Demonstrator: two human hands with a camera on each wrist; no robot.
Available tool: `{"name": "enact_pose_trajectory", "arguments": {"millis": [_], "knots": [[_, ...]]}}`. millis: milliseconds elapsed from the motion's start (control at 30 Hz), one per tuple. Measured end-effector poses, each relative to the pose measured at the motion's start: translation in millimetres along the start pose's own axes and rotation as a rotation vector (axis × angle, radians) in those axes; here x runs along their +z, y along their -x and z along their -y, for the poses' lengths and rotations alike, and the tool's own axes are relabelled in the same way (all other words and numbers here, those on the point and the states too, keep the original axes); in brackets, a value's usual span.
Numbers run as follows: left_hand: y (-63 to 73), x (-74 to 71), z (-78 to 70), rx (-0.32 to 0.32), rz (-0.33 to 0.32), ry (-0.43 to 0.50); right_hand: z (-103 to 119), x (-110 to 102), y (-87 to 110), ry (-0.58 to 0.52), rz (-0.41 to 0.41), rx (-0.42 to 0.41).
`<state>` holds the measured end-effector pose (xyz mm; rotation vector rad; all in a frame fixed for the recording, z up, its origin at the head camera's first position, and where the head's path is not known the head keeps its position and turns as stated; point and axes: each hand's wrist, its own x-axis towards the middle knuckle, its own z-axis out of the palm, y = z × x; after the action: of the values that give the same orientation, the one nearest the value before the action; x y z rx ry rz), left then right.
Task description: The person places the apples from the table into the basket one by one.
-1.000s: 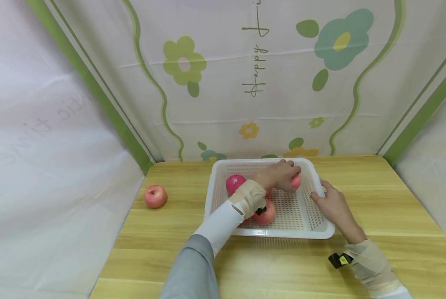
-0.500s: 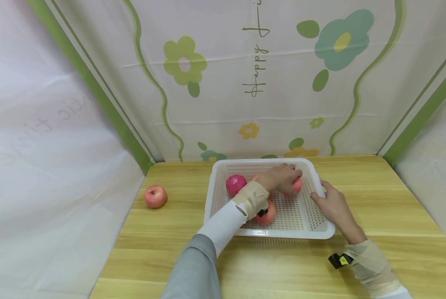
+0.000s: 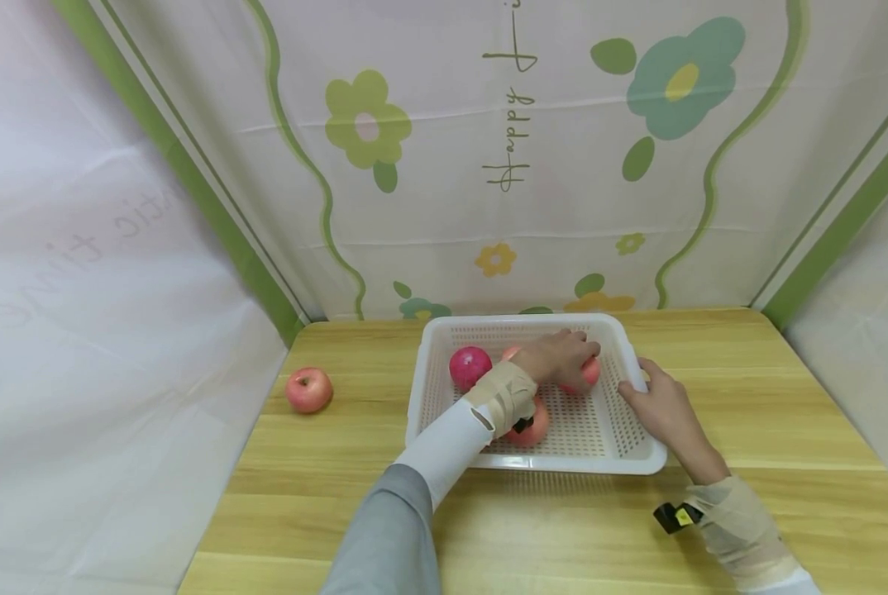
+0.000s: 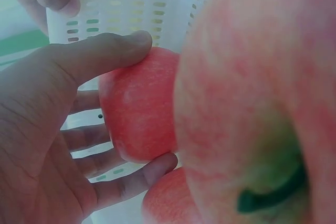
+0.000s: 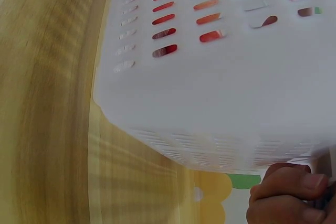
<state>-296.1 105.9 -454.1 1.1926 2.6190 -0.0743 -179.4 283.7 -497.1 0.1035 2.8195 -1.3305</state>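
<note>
My left hand (image 3: 559, 359) reaches into a white perforated plastic basket (image 3: 563, 464). Its thumb and fingers lie around a red apple (image 4: 139, 108) near the basket's right end. Another apple (image 4: 236, 77), stem showing, looms large in the left wrist view. In the head view an apple (image 3: 531, 427) sits by my left wrist, and a deep pink round fruit (image 3: 470, 368) lies at the basket's left. One more apple behind the left hand is mostly hidden. My right hand (image 3: 660, 405) grips the basket's right rim, thumb inside; its curled fingers show in the right wrist view.
A single apple (image 3: 309, 390) stands on the wooden table (image 3: 325, 496), left of the basket. Behind the table hangs a flower-printed cloth (image 3: 444, 207), with further white cloth at both sides.
My left hand has lowered the apple a little, down into the basket's right part. The right hand and the basket stay where they were.
</note>
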Motion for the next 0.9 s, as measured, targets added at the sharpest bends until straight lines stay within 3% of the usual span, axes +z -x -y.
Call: {"name": "enact_pose_trajectory", "arguments": {"millis": [567,900], "knots": [[5.9,-0.3,-4.4,-0.062,0.049,0.005,2.8,-0.8,1.7,0.008,-0.002,-0.001],[9.3,2.6,-2.2,-0.040,0.023,0.010,1.7,0.2,0.8,0.000,-0.001,0.003]]}}
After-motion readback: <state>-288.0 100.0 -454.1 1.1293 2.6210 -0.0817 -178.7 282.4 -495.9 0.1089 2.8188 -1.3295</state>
